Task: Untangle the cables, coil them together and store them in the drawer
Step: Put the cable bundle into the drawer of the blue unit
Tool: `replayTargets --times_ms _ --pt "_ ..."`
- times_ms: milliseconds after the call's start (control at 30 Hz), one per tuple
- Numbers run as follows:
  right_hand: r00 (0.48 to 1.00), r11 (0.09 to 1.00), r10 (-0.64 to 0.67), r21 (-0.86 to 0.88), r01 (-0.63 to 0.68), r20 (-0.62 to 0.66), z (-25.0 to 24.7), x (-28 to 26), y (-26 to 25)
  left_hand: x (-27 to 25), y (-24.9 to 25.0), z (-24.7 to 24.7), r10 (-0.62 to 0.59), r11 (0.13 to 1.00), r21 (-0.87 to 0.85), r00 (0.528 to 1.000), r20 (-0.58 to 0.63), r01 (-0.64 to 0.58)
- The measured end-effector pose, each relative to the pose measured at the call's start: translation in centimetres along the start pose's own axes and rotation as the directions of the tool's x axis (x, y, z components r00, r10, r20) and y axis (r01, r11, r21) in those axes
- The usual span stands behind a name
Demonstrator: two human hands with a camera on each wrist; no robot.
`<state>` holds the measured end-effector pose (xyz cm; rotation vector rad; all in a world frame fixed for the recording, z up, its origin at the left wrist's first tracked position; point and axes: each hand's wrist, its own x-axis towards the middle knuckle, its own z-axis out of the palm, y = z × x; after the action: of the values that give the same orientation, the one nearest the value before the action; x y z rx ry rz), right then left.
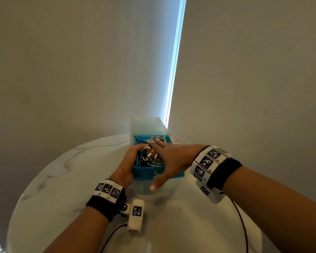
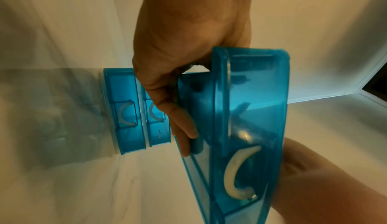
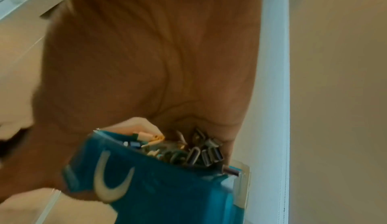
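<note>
The left hand (image 1: pixel 130 164) grips the left wall of the blue drawer (image 1: pixel 150 173), pulled out at the tabletop's (image 1: pixel 62 179) far edge. Coiled cables (image 1: pixel 152 155) lie inside, under the right hand's (image 1: pixel 171 159) flat, straight fingers.

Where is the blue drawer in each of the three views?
Head: centre, drawer between both hands, cables inside.
Left wrist: right half, drawer seen from outside, left hand gripping its side.
Right wrist: bottom centre, drawer.
Shared landmark: its white curved handle.
</note>
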<state>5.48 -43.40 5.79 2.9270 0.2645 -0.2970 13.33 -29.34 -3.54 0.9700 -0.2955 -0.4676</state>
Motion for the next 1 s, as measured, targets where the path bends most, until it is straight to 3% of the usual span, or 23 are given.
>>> replayTargets --times_ms 167,233,267,333,400,433,467,533,633,733,833,1000 --pt "0.972 0.996 -0.002 -0.092 -0.020 -0.235 1.8 1.2 -0.2 -0.6 0.7 0.3 -0.085 0.992 0.096 0.996 0.040 0.081" --pt "0.964 0.996 -0.009 -0.086 -0.014 -0.264 2.0 1.1 0.1 -0.3 2.7 -0.3 -0.180 0.942 0.295 0.983 0.033 0.163" --pt "0.961 0.996 -0.011 -0.083 -0.012 -0.275 2.0 1.1 0.2 0.2 4.1 -0.8 -0.211 0.856 0.477 0.977 -0.028 0.199" --pt "0.959 0.998 -0.018 -0.069 -0.002 -0.284 1.9 1.4 0.4 1.7 6.8 -1.8 -0.116 0.508 0.828 0.971 -0.208 0.238" --pt "0.960 0.999 -0.019 -0.052 0.004 -0.279 1.9 1.6 0.4 3.8 8.7 -2.9 0.193 0.119 0.958 0.941 -0.279 0.259" --pt "0.961 0.999 -0.016 -0.044 0.004 -0.275 1.9 1.8 0.5 5.0 9.2 -3.4 0.338 0.018 0.971 0.913 -0.230 0.238" --pt "0.964 0.999 -0.012 -0.037 0.002 -0.267 1.9 1.9 0.5 6.2 9.5 -3.6 0.411 0.005 0.986 0.899 -0.153 0.166" --pt "0.966 0.999 -0.005 -0.034 -0.004 -0.258 1.9 2.1 0.6 8.3 9.9 -3.6 0.391 0.028 0.999 0.920 0.019 -0.032" --pt "0.964 1.000 -0.011 -0.027 0.004 -0.266 2.0 2.5 0.9 10.8 9.0 -2.6 0.138 -0.138 0.979 0.976 0.171 -0.152" --pt "0.959 1.000 -0.008 -0.010 0.005 -0.282 2.0 3.0 1.4 11.1 7.5 -1.8 -0.022 -0.214 0.955 0.978 0.205 -0.205" --pt "0.956 1.000 0.001 0.017 0.004 -0.295 2.1 3.4 1.7 10.4 7.5 -1.6 0.009 -0.175 0.961 0.976 0.219 -0.214" --pt "0.960 0.999 0.014 0.050 0.000 -0.280 1.3 4.1 1.5 10.5 8.2 -2.0 -0.041 0.055 0.986 0.986 0.162 -0.159"
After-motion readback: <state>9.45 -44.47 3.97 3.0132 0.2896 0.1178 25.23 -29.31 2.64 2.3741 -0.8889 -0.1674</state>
